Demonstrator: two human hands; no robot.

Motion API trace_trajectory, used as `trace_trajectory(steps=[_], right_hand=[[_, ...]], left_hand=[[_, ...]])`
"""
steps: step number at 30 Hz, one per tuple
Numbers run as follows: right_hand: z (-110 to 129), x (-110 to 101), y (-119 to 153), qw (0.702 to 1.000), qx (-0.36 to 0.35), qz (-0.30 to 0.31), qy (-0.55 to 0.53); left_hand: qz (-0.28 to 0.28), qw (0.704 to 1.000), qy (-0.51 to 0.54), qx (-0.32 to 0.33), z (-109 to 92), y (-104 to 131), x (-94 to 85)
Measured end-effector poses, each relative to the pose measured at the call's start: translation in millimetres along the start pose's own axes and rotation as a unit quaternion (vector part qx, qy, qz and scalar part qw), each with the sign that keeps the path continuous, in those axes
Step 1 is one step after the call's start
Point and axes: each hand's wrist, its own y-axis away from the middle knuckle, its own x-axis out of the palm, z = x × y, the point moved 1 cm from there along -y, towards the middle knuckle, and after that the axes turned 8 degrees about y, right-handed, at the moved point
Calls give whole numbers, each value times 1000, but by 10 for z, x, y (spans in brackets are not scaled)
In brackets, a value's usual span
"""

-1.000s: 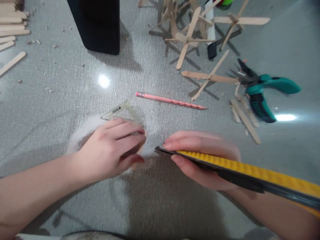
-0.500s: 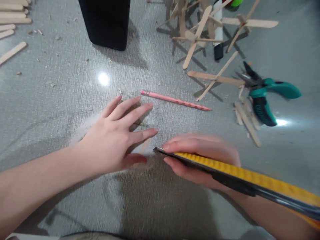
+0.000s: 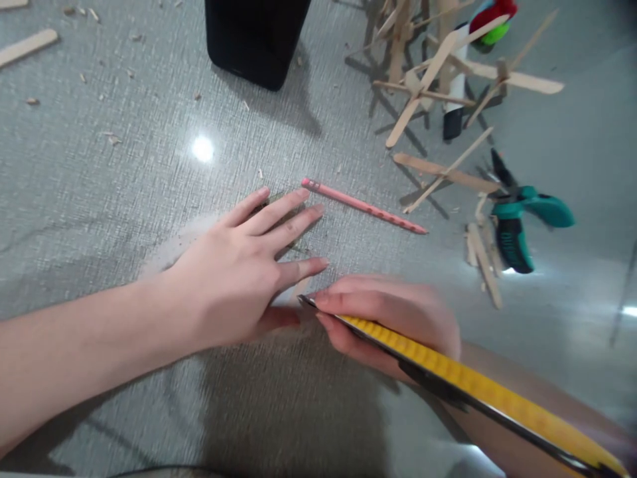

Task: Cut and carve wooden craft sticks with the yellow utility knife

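My left hand [image 3: 226, 272] lies flat on the table with its fingers spread. A small pale wooden strip [image 3: 301, 286] shows between its index finger and thumb, most of it hidden beneath the hand. My right hand [image 3: 391, 312] is closed around a yellow and black utility knife [image 3: 438, 368], gripping it close to the blade end. The blade tip is at the strip, near my left thumb; whether it touches the wood I cannot tell. Just beyond my left fingertips lies a pink pencil [image 3: 365, 207].
Teal-handled pliers [image 3: 515, 216] lie at the right beside short cut stick pieces [image 3: 485, 265]. Several crossed wooden-stick assemblies [image 3: 423, 89] and a white marker [image 3: 456, 89] are at the back right. A black box-like object [image 3: 253, 46] stands at the back; a craft stick [image 3: 27, 48] lies far left.
The camera view has turned slightly, shifting the scene. The knife tip has come closer to the strip by my left thumb. My left hand stays spread on the table.
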Motion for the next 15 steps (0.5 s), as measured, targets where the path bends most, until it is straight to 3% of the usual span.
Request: trace_trajectory(steps=[9, 15], right_hand=[[2, 9, 10, 1000, -10, 8, -18], [-20, -8, -3, 997, -26, 44, -53]], left_hand=[[2, 1000, 14, -4, -5, 4, 13], [6, 1000, 9, -3, 2, 3, 18]])
